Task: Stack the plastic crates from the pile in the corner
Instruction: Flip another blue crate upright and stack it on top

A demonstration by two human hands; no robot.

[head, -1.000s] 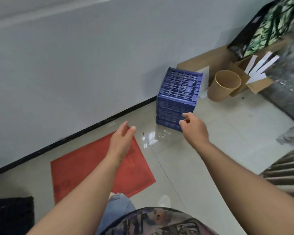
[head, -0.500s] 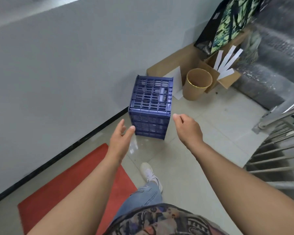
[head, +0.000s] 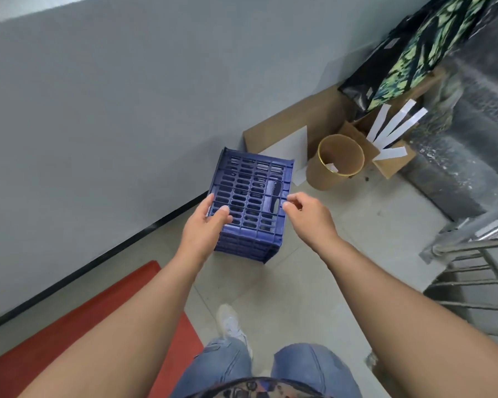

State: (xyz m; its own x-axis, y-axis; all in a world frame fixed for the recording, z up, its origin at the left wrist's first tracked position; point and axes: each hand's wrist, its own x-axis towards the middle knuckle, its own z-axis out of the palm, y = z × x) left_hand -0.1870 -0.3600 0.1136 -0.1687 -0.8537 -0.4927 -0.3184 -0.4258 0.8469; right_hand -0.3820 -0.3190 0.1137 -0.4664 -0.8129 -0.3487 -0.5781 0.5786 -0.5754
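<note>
A stack of blue slatted plastic crates [head: 250, 193] stands upside down on the tiled floor next to the grey wall. My left hand [head: 204, 228] grips the near left edge of the top crate, thumb on its slatted top. My right hand [head: 308, 216] touches the near right edge with curled fingers; whether it has a firm hold is unclear. The lower crates show only as blue ribs below the top one.
A brown paper bucket [head: 334, 165], flattened cardboard [head: 285, 124], a box with white strips [head: 391, 130] and a dark leafy bag [head: 414, 53] fill the corner behind. A metal stair railing [head: 472, 245] is on the right. A red mat [head: 84, 320] lies at lower left.
I have stepped closer to the crates. Both hands went forward from open in the air and now rest on the top crate's two near edges.
</note>
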